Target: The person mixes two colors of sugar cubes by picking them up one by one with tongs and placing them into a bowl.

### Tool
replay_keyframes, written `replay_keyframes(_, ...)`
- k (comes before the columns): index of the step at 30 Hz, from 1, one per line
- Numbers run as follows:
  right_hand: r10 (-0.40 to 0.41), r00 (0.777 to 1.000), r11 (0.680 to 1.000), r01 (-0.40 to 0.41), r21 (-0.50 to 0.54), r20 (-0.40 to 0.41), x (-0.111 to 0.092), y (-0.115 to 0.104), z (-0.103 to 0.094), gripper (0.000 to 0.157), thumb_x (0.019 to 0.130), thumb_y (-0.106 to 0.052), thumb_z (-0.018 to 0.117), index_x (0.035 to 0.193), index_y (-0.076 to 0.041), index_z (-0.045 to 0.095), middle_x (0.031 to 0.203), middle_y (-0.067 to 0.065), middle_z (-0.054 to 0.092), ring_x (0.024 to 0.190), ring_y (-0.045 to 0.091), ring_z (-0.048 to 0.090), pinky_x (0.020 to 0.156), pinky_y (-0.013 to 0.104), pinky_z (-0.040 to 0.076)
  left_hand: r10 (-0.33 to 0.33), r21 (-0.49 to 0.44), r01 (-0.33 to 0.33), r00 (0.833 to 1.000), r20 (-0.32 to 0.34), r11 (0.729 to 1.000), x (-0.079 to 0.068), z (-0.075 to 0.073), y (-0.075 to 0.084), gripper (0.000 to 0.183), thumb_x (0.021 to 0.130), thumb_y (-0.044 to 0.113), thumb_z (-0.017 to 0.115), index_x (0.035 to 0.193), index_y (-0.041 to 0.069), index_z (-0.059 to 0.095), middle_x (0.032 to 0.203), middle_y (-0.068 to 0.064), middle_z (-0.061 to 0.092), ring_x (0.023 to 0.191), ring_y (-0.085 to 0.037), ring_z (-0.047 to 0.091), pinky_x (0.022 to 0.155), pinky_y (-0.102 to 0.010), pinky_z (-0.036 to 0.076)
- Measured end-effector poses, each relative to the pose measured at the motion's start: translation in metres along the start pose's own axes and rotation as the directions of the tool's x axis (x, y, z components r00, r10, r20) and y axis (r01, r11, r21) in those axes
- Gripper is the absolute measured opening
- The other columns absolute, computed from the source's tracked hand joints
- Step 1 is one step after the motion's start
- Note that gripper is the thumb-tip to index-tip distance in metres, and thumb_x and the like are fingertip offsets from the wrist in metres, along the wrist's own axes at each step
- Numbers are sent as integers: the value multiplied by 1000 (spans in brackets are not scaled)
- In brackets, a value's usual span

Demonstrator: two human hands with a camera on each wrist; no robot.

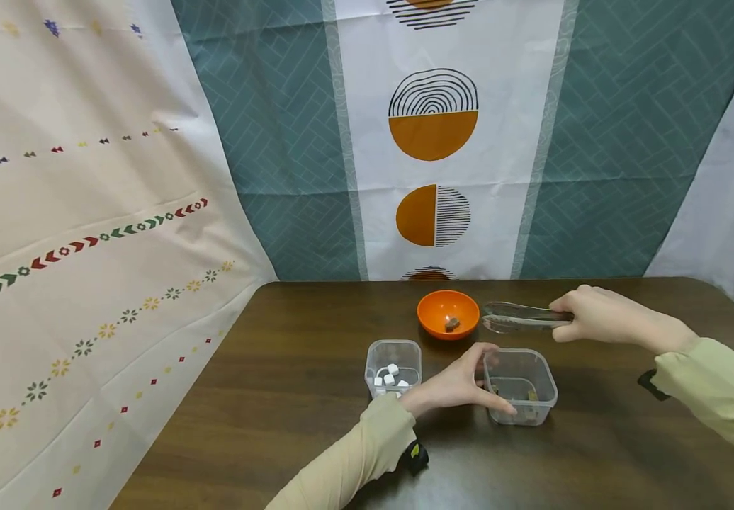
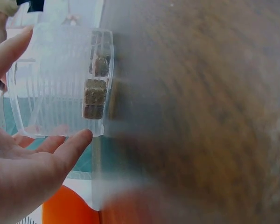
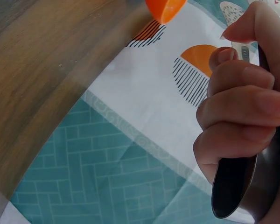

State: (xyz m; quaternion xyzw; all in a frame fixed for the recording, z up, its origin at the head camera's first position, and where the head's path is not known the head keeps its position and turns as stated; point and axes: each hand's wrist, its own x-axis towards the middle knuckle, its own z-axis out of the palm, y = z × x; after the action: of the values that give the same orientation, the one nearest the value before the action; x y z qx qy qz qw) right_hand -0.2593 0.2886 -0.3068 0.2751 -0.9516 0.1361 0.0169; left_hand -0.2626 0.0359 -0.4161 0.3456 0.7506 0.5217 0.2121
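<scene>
Orange and round, the bowl sits towards the far edge of the tabletop, just to the left of the tips of the tongs, and the narrow gap between rim and tips is the relation that counts. The tongs lie nearly level across the head view, their long axis running from the right hand towards the bowl, their two arms a little apart. The right hand's fingers are curled round the handle end, gripping it; no piece shows between the tips, though at this size I cannot be certain. How high the tips hang above the tabletop is also hard to judge.

One brown lump rests inside the bowl. More brown cubes lie along the base of the larger clear container, which stands on the person's side of the tongs, so from the tips it lies towards the body. The left hand clasps that container from its left, thumb along the near side, other fingers at the far left corner. Those fingers are nearer the bowl than the right hand is, but the tongs reach closest. White cubes sit in the smaller clear container, left of the left hand
</scene>
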Motion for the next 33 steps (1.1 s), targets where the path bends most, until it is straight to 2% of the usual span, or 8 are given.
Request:
replay_keyframes(5,-43,999,999,43,10,15,-4,3,3,28,69,-7,58,60,-18,34,55,-13,20,49,3,14,47,22,14,8,17,-8,1000,-7,1000,-1,-1,1,75,71,13,78,131,15,33,121,5,41,110,-10,41,84,-22,40)
replay_keyframes(12,-63,996,998,63,4,58,-14,1,10,24,66,-9,60,60,-23,41,54,-17,24,47,0,18,46,20,15,-25,-5,25,1000,-4,1000,-2,2,-1,76,71,14,78,131,13,32,120,7,42,110,-8,41,84,-21,40)
replay_keyframes(24,-113,992,994,113,-2,54,-24,-2,8,26,66,-9,61,59,-24,41,53,-18,24,46,-1,20,44,19,16,-29,6,29,1000,8,1000,-2,-1,2,75,73,15,76,132,18,30,123,8,38,113,-8,38,85,-22,39)
replay_keyframes(28,-114,990,993,113,11,82,-26,0,13,25,66,-8,61,60,-23,42,53,-17,25,46,-1,19,44,20,16,-32,-4,32,999,8,999,-2,0,2,78,72,14,77,134,18,29,125,9,35,113,-7,38,85,-21,39)
replay_keyframes(33,-135,987,990,138,-29,84,-25,0,19,25,63,-10,61,58,-24,41,52,-19,25,46,-2,22,43,19,16,-20,1,20,1000,8,1000,-2,0,2,77,72,13,77,133,18,30,126,9,34,113,-7,37,86,-22,39)
